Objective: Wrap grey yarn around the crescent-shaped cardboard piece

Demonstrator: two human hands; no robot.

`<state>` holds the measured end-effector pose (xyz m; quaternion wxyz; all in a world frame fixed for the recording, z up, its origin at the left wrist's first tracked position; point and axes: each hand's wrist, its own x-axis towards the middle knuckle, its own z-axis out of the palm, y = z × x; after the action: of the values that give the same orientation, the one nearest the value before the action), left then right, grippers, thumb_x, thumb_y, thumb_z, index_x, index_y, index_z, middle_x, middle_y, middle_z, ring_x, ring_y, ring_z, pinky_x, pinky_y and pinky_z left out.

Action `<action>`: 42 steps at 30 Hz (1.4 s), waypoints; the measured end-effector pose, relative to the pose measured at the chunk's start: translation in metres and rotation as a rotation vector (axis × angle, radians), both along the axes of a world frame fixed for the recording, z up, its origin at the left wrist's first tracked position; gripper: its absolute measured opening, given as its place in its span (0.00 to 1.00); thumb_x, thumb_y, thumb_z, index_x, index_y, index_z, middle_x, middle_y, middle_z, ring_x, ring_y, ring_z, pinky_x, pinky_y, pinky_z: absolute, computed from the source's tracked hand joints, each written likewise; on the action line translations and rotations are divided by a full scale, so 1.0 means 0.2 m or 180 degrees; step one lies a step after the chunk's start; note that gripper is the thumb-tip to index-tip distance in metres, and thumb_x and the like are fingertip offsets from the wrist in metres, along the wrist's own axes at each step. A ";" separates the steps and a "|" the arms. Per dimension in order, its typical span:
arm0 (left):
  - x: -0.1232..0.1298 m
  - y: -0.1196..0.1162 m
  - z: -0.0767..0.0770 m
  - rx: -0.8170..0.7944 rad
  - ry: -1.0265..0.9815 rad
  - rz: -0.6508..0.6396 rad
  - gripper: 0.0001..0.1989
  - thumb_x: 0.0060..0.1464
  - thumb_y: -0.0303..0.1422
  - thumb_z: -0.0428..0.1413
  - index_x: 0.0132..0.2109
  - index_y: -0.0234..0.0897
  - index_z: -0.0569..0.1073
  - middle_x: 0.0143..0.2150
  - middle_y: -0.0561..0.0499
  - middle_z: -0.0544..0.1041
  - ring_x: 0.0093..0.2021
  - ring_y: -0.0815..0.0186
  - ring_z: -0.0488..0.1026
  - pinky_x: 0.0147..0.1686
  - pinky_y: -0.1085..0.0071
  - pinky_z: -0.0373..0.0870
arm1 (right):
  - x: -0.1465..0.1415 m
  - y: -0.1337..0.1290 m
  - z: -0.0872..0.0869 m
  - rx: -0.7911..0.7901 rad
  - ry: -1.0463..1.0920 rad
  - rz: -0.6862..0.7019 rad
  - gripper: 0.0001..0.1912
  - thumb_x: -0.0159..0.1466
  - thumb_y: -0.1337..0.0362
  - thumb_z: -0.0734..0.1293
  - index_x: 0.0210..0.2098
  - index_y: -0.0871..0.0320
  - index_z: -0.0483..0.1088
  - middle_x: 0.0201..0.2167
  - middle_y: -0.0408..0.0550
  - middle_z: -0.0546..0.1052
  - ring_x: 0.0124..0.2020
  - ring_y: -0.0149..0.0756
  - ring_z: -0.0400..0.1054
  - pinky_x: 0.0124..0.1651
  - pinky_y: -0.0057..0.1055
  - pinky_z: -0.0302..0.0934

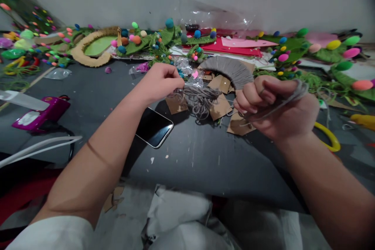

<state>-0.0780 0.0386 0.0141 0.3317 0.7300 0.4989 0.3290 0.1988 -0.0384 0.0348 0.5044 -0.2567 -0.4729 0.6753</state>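
My left hand (pixel 164 80) is closed in a pinch at the left end of a loose tangle of grey yarn (pixel 202 99). My right hand (pixel 281 105) is curled shut, with strands of the same yarn looped round it near the thumb. A curved piece wound with grey yarn (pixel 227 69) lies just behind the right fingers, which hide its lower end. I cannot tell whether those fingers touch it. Brown cardboard scraps (pixel 219 107) lie under and around the tangle.
A phone (pixel 155 127) lies by my left forearm. A purple glue gun (pixel 43 113) is at left, a yellow ring (pixel 328 136) at right. Along the wall sit a tan wrapped ring (pixel 90 60), green leaves with coloured balls (pixel 164 41), and red sheets (pixel 234 49).
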 end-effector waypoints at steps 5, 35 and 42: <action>-0.01 -0.01 0.01 0.0111 0.0489 0.0010 0.02 0.46 0.27 0.59 0.31 0.36 0.73 0.29 0.48 0.75 0.31 0.63 0.72 0.33 0.63 0.71 | -0.02 0.01 0.00 0.0072 0.0012 -0.0122 0.19 0.63 0.62 0.63 0.17 0.54 0.57 0.16 0.42 0.50 0.21 0.34 0.46 0.27 0.36 0.47; 0.12 -0.05 -0.04 0.0272 0.0293 0.0297 0.03 0.55 0.27 0.59 0.37 0.34 0.78 0.33 0.47 0.79 0.31 0.62 0.75 0.34 0.63 0.74 | -0.02 -0.03 0.05 0.0357 -0.0176 0.0217 0.22 0.62 0.59 0.68 0.16 0.54 0.58 0.13 0.40 0.52 0.18 0.31 0.48 0.25 0.35 0.45; 0.21 -0.20 0.03 0.1027 0.0023 -0.1443 0.14 0.62 0.35 0.60 0.54 0.43 0.77 0.66 0.45 0.72 0.67 0.55 0.67 0.68 0.56 0.61 | -0.07 -0.03 0.02 0.0196 -0.0185 0.0123 0.20 0.59 0.58 0.71 0.16 0.53 0.60 0.14 0.42 0.57 0.20 0.34 0.52 0.28 0.36 0.50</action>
<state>-0.0355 -0.0015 0.0198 0.2745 0.8675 0.2652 0.3190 0.1842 -0.0453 0.0385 0.4849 -0.2514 -0.5129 0.6623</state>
